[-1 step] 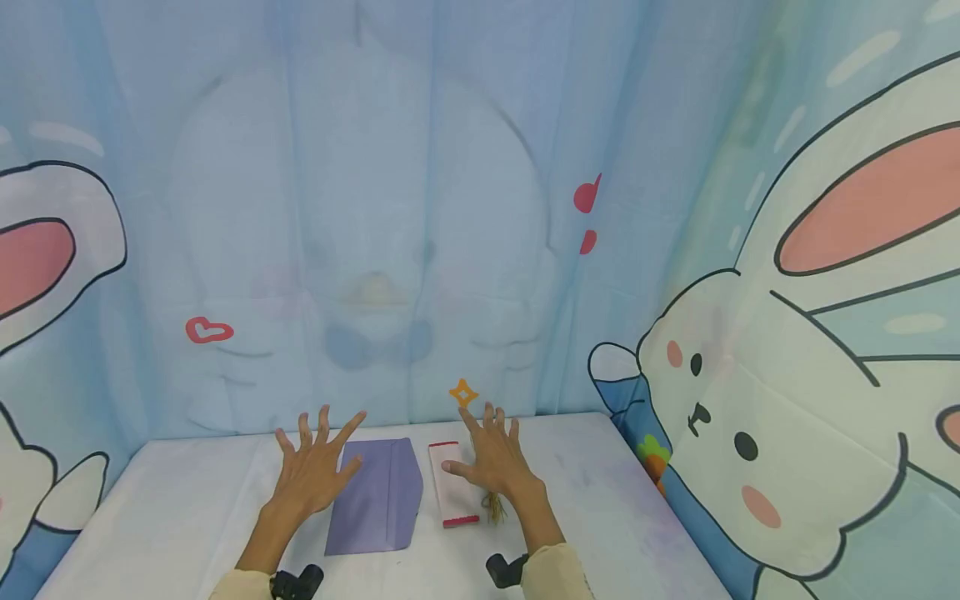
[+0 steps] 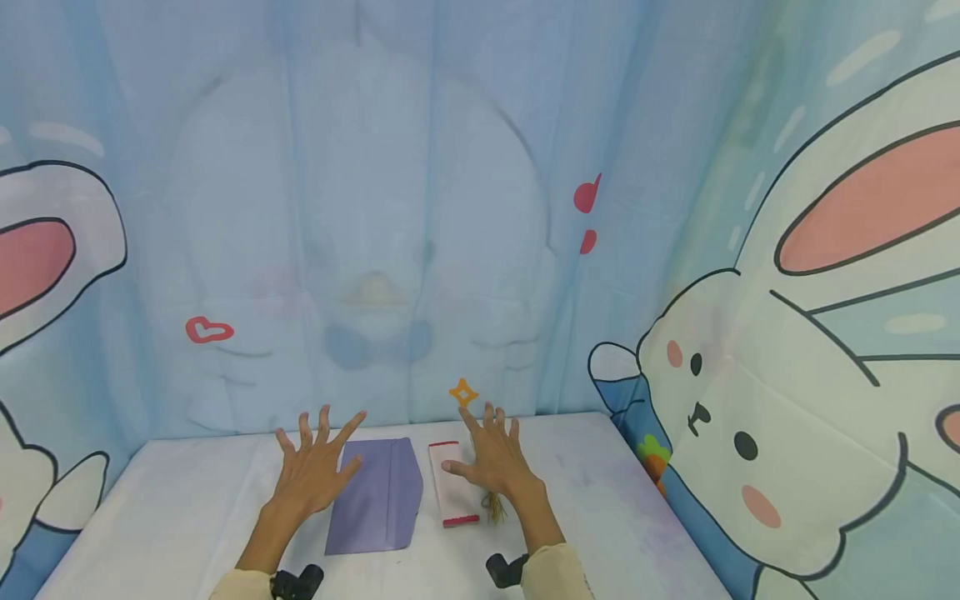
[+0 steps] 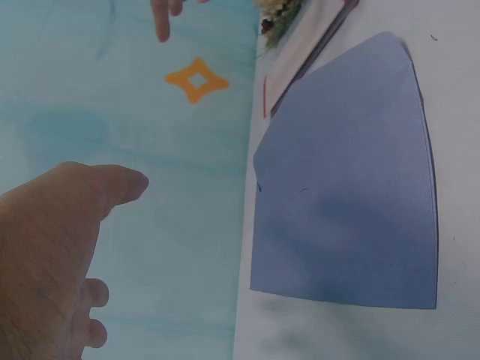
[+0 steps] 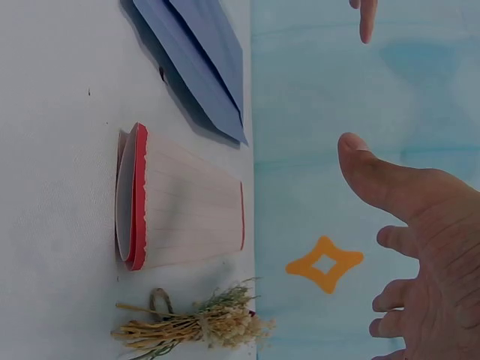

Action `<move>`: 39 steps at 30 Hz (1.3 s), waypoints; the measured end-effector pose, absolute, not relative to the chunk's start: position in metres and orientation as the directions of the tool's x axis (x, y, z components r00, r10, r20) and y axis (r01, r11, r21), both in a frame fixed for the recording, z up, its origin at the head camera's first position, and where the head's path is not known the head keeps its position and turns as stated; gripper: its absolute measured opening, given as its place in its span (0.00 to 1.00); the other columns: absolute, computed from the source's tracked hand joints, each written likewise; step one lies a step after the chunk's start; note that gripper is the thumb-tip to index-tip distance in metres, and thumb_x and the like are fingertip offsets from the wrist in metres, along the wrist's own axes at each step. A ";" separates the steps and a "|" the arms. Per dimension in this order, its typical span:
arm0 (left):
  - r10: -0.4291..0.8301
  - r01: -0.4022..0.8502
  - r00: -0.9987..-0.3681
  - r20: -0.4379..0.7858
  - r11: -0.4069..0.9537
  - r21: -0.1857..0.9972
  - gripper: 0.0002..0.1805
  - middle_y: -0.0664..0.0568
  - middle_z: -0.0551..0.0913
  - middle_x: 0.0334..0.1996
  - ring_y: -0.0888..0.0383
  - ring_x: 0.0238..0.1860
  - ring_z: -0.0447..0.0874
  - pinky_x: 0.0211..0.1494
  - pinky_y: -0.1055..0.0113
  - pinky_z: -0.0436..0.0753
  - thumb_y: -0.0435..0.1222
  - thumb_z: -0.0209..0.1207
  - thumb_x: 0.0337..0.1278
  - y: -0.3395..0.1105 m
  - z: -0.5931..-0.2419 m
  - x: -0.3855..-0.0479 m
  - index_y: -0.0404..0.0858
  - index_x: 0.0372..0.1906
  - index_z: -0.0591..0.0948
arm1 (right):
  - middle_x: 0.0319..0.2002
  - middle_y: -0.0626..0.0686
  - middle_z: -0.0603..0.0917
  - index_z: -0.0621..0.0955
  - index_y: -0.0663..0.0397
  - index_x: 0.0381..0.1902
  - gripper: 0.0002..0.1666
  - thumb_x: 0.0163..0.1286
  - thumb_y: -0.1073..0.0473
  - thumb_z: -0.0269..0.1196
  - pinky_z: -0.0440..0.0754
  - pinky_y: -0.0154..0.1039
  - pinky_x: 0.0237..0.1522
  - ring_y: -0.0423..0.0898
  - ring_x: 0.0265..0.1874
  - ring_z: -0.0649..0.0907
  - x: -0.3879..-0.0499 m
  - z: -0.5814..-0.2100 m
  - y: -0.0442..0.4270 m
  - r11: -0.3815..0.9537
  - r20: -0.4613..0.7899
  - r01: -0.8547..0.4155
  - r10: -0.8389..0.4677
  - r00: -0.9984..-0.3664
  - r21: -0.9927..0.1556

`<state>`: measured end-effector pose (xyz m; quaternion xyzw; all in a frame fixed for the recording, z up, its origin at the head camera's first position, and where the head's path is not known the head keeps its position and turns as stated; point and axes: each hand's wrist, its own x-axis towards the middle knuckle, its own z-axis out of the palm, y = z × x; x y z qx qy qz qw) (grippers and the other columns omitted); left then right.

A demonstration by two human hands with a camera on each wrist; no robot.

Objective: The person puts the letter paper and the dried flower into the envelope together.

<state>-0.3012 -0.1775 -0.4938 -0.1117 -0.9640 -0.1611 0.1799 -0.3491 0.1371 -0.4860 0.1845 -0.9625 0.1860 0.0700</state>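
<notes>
My left hand (image 2: 309, 473) hovers with spread fingers beside and partly over the left edge of a purple envelope (image 2: 375, 508), holding nothing. The envelope lies flat on the white table, its pointed flap toward the right. To its right lies a folded sheet of lined paper (image 2: 454, 498) with red edges; its layers show at the near end in the right wrist view. My right hand (image 2: 497, 460), fingers spread and holding nothing, is above the paper's right side. It partly hides a small bunch of dried flowers (image 4: 206, 326), whose tied stems show in the right wrist view.
The white table (image 2: 615, 517) reaches back to a pale blue curtain (image 2: 360, 167) with cartoon prints. Printed fabric with a large white rabbit (image 2: 735, 358) hangs along the right side. Dark camera mounts (image 2: 297, 582) sit at both wrists, below cream sleeves (image 2: 555, 573).
</notes>
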 end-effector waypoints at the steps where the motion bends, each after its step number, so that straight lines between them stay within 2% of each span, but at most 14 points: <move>1: 0.157 0.273 -0.911 0.382 0.922 0.273 0.37 0.21 0.60 0.82 0.09 0.78 0.53 0.67 0.06 0.47 0.50 0.63 0.75 -0.178 -0.494 -0.301 0.52 0.84 0.69 | 0.83 0.80 0.57 0.64 0.54 0.86 0.60 0.67 0.35 0.75 0.50 0.81 0.81 0.81 0.83 0.58 -0.349 -0.487 0.137 0.862 0.203 -0.380 -0.328 -0.923 -0.334; 6: 0.156 0.274 -0.913 0.377 0.919 0.283 0.37 0.20 0.59 0.82 0.09 0.78 0.53 0.68 0.06 0.48 0.49 0.62 0.75 -0.178 -0.497 -0.297 0.52 0.84 0.69 | 0.83 0.79 0.59 0.65 0.55 0.86 0.56 0.70 0.37 0.74 0.52 0.79 0.81 0.80 0.83 0.60 -0.347 -0.489 0.136 0.862 0.217 -0.373 -0.314 -0.924 -0.343; 9: 0.164 0.276 -0.914 0.372 0.922 0.270 0.37 0.20 0.59 0.82 0.10 0.79 0.54 0.69 0.07 0.50 0.50 0.62 0.76 -0.177 -0.498 -0.295 0.52 0.85 0.68 | 0.80 0.77 0.67 0.70 0.58 0.83 0.49 0.73 0.41 0.73 0.66 0.74 0.78 0.75 0.79 0.71 -0.347 -0.490 0.135 0.863 0.272 -0.382 -0.301 -0.914 -0.330; 11: 0.171 0.279 -0.913 0.370 0.925 0.260 0.37 0.20 0.59 0.82 0.11 0.79 0.56 0.69 0.08 0.52 0.51 0.61 0.77 -0.176 -0.500 -0.294 0.53 0.85 0.68 | 0.74 0.74 0.77 0.75 0.60 0.79 0.43 0.75 0.45 0.72 0.78 0.67 0.71 0.69 0.69 0.83 -0.347 -0.492 0.133 0.868 0.321 -0.386 -0.286 -0.903 -0.312; 13: 0.176 0.286 -0.909 0.378 0.924 0.256 0.37 0.20 0.60 0.82 0.12 0.79 0.57 0.69 0.08 0.54 0.51 0.62 0.77 -0.174 -0.502 -0.293 0.53 0.85 0.68 | 0.64 0.69 0.87 0.79 0.61 0.74 0.36 0.76 0.48 0.72 0.88 0.59 0.57 0.60 0.50 0.91 -0.348 -0.495 0.132 0.873 0.362 -0.387 -0.272 -0.892 -0.297; 15: 0.181 0.293 -0.906 0.383 0.921 0.258 0.37 0.21 0.60 0.82 0.13 0.79 0.58 0.69 0.09 0.54 0.50 0.63 0.76 -0.171 -0.503 -0.292 0.53 0.85 0.69 | 0.55 0.64 0.92 0.83 0.60 0.70 0.31 0.76 0.49 0.71 0.90 0.51 0.45 0.50 0.32 0.88 -0.350 -0.497 0.131 0.881 0.388 -0.375 -0.251 -0.887 -0.287; 17: 0.186 0.297 -0.906 0.379 0.919 0.260 0.37 0.21 0.61 0.82 0.13 0.79 0.58 0.70 0.09 0.54 0.50 0.63 0.76 -0.168 -0.504 -0.292 0.53 0.85 0.69 | 0.49 0.60 0.94 0.86 0.60 0.65 0.27 0.76 0.50 0.72 0.87 0.45 0.35 0.43 0.23 0.78 -0.351 -0.499 0.130 0.886 0.404 -0.362 -0.229 -0.885 -0.290; 19: 0.190 0.299 -0.909 0.371 0.917 0.264 0.38 0.21 0.61 0.82 0.13 0.79 0.58 0.70 0.09 0.54 0.50 0.64 0.75 -0.166 -0.506 -0.292 0.53 0.85 0.68 | 0.45 0.59 0.95 0.89 0.60 0.61 0.23 0.75 0.52 0.72 0.83 0.43 0.29 0.42 0.21 0.75 -0.350 -0.501 0.129 0.890 0.416 -0.346 -0.206 -0.886 -0.297; 23: 0.184 0.293 -0.916 0.357 0.915 0.279 0.37 0.22 0.63 0.81 0.14 0.79 0.60 0.71 0.11 0.56 0.49 0.65 0.74 -0.160 -0.514 -0.290 0.53 0.84 0.70 | 0.41 0.58 0.96 0.91 0.62 0.55 0.19 0.74 0.54 0.73 0.86 0.42 0.30 0.44 0.23 0.83 -0.349 -0.509 0.128 0.883 0.432 -0.313 -0.145 -0.890 -0.349; 27: 0.179 0.289 -0.923 0.341 0.908 0.303 0.36 0.24 0.64 0.81 0.16 0.78 0.62 0.72 0.12 0.57 0.47 0.66 0.73 -0.156 -0.522 -0.289 0.52 0.82 0.72 | 0.37 0.59 0.95 0.91 0.67 0.49 0.17 0.72 0.56 0.74 0.88 0.44 0.34 0.47 0.27 0.87 -0.349 -0.518 0.125 0.839 0.414 -0.270 -0.059 -0.908 -0.472; 30: 0.184 0.293 -0.928 0.325 0.898 0.328 0.35 0.24 0.65 0.80 0.16 0.78 0.62 0.72 0.13 0.57 0.45 0.66 0.73 -0.154 -0.528 -0.289 0.51 0.81 0.73 | 0.40 0.63 0.94 0.90 0.71 0.47 0.17 0.71 0.59 0.75 0.89 0.45 0.36 0.46 0.27 0.86 -0.351 -0.524 0.120 0.790 0.358 -0.217 0.003 -0.934 -0.573; 34: 0.197 0.298 -0.935 0.295 0.889 0.348 0.34 0.22 0.65 0.80 0.15 0.77 0.63 0.72 0.13 0.59 0.44 0.66 0.73 -0.151 -0.536 -0.289 0.50 0.80 0.74 | 0.42 0.66 0.92 0.89 0.73 0.45 0.17 0.70 0.60 0.76 0.89 0.49 0.38 0.51 0.31 0.86 -0.355 -0.538 0.115 0.751 0.290 -0.148 0.060 -0.955 -0.643; 36: 0.205 0.299 -0.938 0.279 0.888 0.351 0.34 0.22 0.65 0.80 0.15 0.77 0.63 0.72 0.12 0.59 0.45 0.66 0.74 -0.150 -0.540 -0.288 0.50 0.81 0.73 | 0.39 0.65 0.91 0.88 0.72 0.42 0.16 0.69 0.60 0.76 0.87 0.50 0.36 0.52 0.30 0.86 -0.362 -0.553 0.115 0.757 0.303 -0.144 0.075 -0.950 -0.638; 39: 0.215 0.304 -0.939 0.270 0.885 0.352 0.34 0.21 0.64 0.79 0.14 0.77 0.62 0.71 0.12 0.60 0.44 0.65 0.74 -0.148 -0.546 -0.288 0.50 0.81 0.72 | 0.32 0.62 0.89 0.87 0.69 0.36 0.15 0.67 0.59 0.78 0.83 0.46 0.28 0.50 0.26 0.84 -0.373 -0.577 0.116 0.758 0.324 -0.151 0.084 -0.942 -0.635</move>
